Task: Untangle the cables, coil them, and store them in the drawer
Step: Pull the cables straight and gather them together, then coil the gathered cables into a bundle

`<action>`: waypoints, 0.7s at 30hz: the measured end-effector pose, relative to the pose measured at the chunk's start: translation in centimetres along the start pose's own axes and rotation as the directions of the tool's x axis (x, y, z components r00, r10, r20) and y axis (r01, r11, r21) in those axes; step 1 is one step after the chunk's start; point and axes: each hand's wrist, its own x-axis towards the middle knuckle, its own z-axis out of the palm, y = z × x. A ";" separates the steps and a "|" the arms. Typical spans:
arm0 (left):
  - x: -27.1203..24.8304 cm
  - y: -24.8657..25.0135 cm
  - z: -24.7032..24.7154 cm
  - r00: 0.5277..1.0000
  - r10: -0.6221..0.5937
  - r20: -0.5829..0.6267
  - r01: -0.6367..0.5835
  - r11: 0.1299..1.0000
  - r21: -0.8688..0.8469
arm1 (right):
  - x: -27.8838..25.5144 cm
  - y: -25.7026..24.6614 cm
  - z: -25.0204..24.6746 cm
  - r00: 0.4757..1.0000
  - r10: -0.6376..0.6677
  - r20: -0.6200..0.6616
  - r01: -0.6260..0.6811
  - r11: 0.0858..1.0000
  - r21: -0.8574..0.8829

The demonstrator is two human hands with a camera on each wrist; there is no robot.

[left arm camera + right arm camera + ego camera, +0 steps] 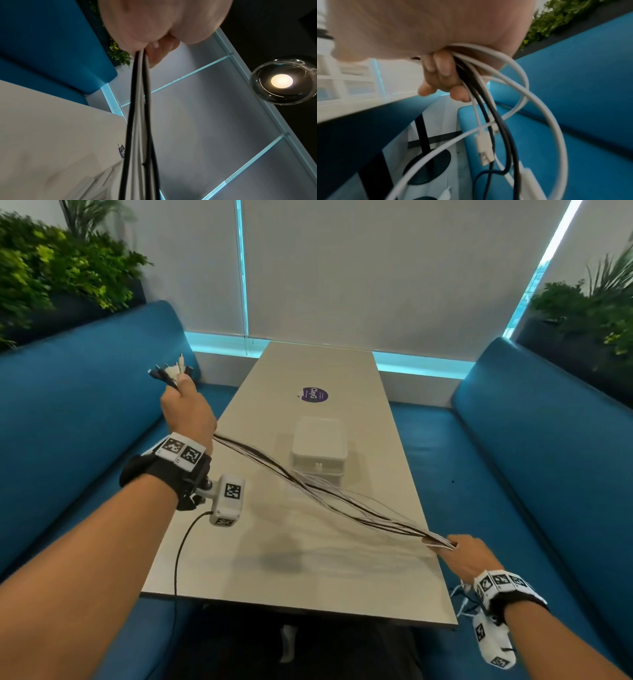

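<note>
Right hand (469,556) grip clamps the cables (308,487) low, left hand (186,412) grip clamps the plug ends high, likely tensioning the bundle over the bench (239,563) to expose crossings.

A bundle of cables (322,491) stretches in the air above the bench (308,570), slanting from the left hand (186,414), raised over the bench's left edge, down to the right hand (469,556) at its near right corner. A small drawer unit (318,453) stands on the bench beyond the cables, with a round sticker (315,395) farther back. Sofas (78,405) flank the bench on both sides, with plants (51,265) behind each.
</note>
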 end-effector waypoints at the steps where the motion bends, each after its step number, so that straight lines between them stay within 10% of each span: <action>1: -0.1 0.1 0.0 1.000 0.005 0.009 -0.005 1.000 0.008 | 0.0 -0.2 -0.1 0.999 -0.021 0.038 0.020 0.999 0.027; 13: -3.4 -0.1 1.1 0.989 0.068 0.133 -0.081 0.992 0.093 | -0.7 -6.1 -4.3 0.907 -0.134 0.399 0.197 0.973 -0.120; 17: -5.4 -0.1 1.5 0.978 0.042 0.206 -0.061 0.994 0.090 | -2.3 -12.6 -5.3 0.905 -0.377 0.198 0.374 0.926 0.056; 21: -7.9 -0.8 1.8 0.960 0.017 0.281 -0.041 0.996 0.080 | -4.8 -21.1 -4.5 0.728 -0.662 -0.176 0.674 0.739 0.009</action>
